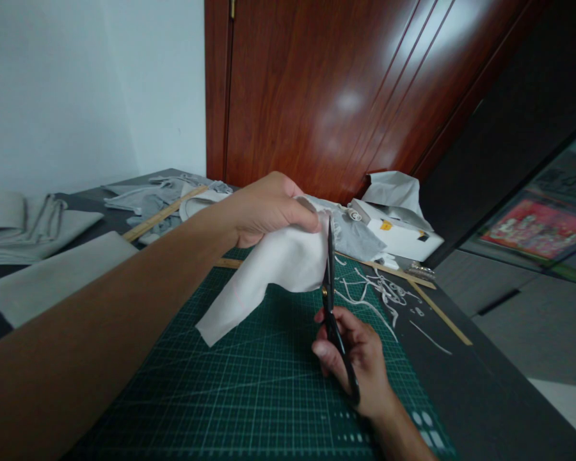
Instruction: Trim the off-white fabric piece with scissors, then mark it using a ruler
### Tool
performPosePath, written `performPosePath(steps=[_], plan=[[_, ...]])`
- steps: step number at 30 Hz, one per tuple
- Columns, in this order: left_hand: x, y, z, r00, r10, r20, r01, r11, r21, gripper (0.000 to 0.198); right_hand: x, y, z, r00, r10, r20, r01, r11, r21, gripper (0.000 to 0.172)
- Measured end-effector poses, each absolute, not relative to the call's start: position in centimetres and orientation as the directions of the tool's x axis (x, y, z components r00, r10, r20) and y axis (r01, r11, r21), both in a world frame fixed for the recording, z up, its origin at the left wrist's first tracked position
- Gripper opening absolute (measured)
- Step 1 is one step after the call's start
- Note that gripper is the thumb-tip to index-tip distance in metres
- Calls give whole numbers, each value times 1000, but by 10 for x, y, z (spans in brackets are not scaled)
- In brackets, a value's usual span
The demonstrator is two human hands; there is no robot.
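L hand (272,210) grip's pinched on white fabric (292,257), center frame; R hand (362,355) grip's round scissors (328,299), lower right. Imo keep it taut, snip slow w/ thumb clear.

Pale wall (91,89), glossy reddish-brown door (307,96)

A white piece of cloth (290,259) hangs in the air above the cutting mat (249,397), limp and curved, its narrow end drooping to the lower left. Black scissors (328,296) with a brass-coloured pivot stand nearly upright, blades pointing up along the cloth's right edge, handles below, tilting right.
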State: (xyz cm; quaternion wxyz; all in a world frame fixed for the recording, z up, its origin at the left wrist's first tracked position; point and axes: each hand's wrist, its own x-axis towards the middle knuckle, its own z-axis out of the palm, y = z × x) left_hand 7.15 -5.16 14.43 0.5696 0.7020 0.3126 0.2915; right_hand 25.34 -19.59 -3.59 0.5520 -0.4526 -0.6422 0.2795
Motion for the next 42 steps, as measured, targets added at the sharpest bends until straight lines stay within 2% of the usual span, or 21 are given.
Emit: performPosePath(steps=[26, 42], plan=[[72, -56, 148, 631, 776, 27, 110, -123, 986, 13, 251, -197, -32, 40, 898, 439, 256, 415, -873, 24], [71, -55, 146, 642, 766, 38, 90, -124, 988, 21, 251, -198, -33, 46, 897, 439, 230, 419, -878, 29]])
